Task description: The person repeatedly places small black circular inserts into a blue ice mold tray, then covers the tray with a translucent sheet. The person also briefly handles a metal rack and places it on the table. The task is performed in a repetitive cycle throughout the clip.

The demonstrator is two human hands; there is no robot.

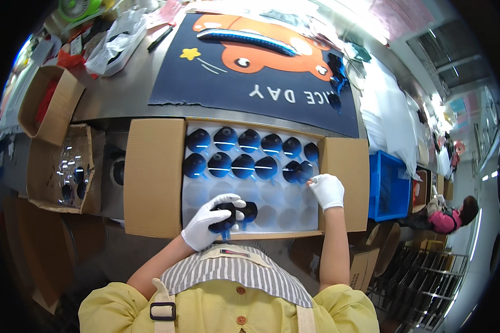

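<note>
An open cardboard box (155, 177) in front of me holds a pale lining sheet (286, 226) with round dark lenses of sunglasses (249, 141) in two far rows. My left hand (208, 225), in a white glove, is closed around dark sunglasses (222, 217) with blue temples, over the box's near left part. At the right wall of the box, my white-gloved right hand (328, 190) has its fingers curled and pinched at the edge of sunglasses (297, 172) in the second row. Those lenses overlap and sit askew. Faint round shapes show through the sheet in the near rows.
Beyond the box lies a dark mat (205, 89) with an orange bear print and a striped blue-black strip (250, 41). A blue crate (389, 186) stands right; cartons (61, 166) with sunglasses and wrap stand left. A person in pink (444, 220) is far right.
</note>
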